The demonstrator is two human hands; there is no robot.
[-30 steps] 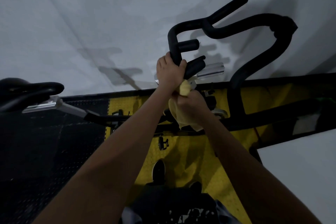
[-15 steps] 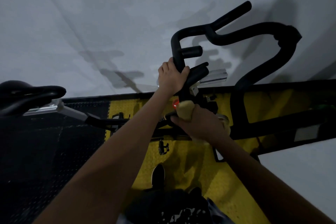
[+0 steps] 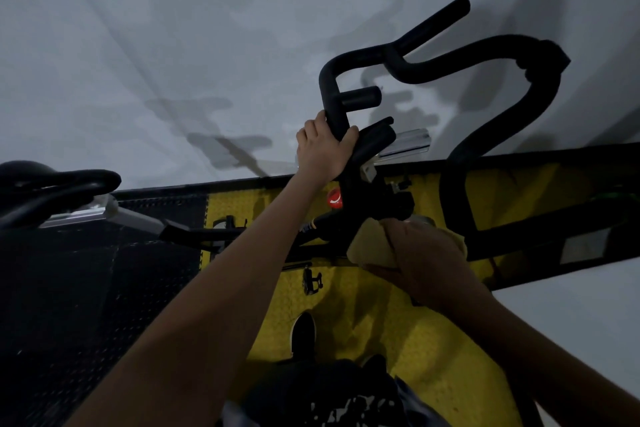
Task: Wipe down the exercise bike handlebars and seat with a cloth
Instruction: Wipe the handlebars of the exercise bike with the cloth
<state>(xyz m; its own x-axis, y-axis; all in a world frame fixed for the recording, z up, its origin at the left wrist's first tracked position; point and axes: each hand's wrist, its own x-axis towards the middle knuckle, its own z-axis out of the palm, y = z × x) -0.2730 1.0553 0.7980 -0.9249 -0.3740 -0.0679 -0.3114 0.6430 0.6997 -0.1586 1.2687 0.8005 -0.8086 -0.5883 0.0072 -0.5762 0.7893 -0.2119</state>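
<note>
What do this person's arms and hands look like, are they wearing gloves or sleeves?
No gloves and no sleeves show: both forearms are bare up to the frame edge. The left hand and right hand carry no visible rings, watch or bands, though the dim light could hide small details.

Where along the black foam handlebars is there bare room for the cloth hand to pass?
Free: the upper curve of the black foam handlebars. Crowded: the near stem, gripped by the left hand; the right hand holds the yellow cloth lower.
</note>
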